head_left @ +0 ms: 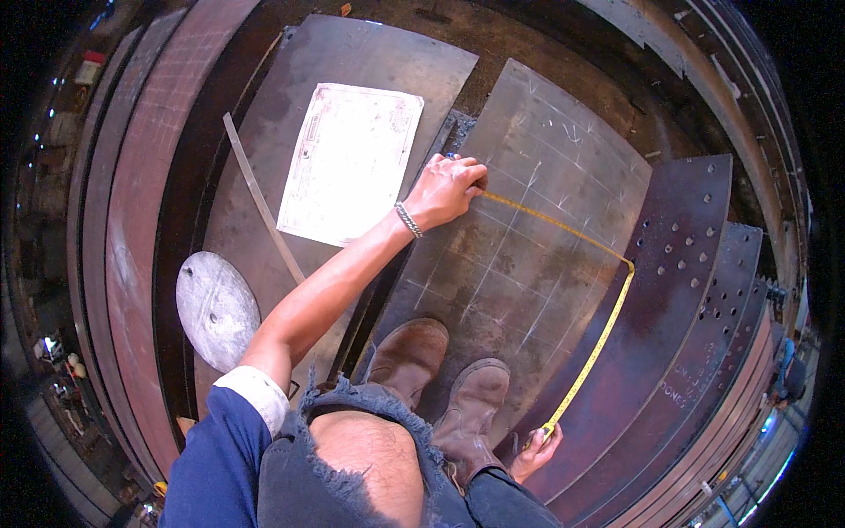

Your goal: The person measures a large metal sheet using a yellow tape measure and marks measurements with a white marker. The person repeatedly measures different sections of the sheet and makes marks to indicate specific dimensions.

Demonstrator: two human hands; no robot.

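Note:
Pinched in my left hand (pixel 447 189) is one end of a yellow tape measure (pixel 585 374), low over the left edge of a grey steel plate (pixel 528 114). A small dark blue item shows at its fingertips, too little visible to name. The tape runs right across the plate, bends sharply near its right edge, then comes back toward me. There my right hand (pixel 533 453), partly hidden by my leg, grips the tape; whether it also holds a case cannot be seen. Chalk lines form a grid on the plate, and both my boots (pixel 475 400) stand on it.
Left of the plate, another steel plate (pixel 378 53) carries a white printed sheet (pixel 352 158), a thin metal strip (pixel 255 189) and a round metal disc (pixel 217 308) with holes. Long steel beams (pixel 150 176) flank the left. Drilled steel plates (pixel 682 229) overlap at the right.

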